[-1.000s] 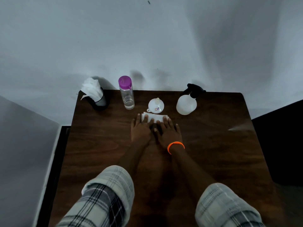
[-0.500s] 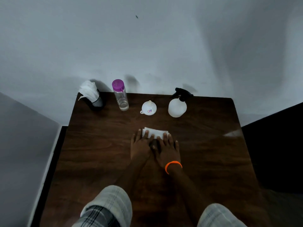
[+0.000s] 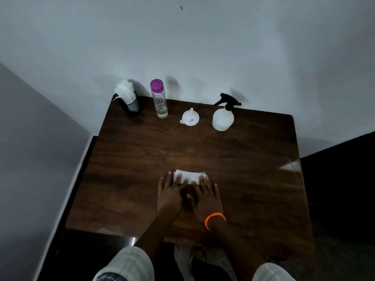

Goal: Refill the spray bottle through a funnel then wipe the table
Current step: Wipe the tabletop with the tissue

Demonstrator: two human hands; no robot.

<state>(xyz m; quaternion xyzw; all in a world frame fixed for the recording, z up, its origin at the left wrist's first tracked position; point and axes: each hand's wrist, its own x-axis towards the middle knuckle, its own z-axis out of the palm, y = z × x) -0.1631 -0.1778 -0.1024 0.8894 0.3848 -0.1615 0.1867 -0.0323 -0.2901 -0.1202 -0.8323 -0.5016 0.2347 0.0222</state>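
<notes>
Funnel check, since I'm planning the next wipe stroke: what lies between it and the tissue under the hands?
Only bare table between funnel and tissue, in the head view.

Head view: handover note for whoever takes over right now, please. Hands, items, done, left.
Left hand: flat, fingers straight, pressing the white tissue. Right hand: likewise, beside the left, orange band on the wrist.
The tissue lies mid-table, on the near half of the wooden table.
Along the far edge, left to right: tissue holder, purple-capped water bottle, white funnel standing mouth-down, spray bottle with its trigger head on.
Done: refill looks finished, funnel out, bottles capped.
Left: finish the wiping; how much of the table is covered cannot be told.
</notes>
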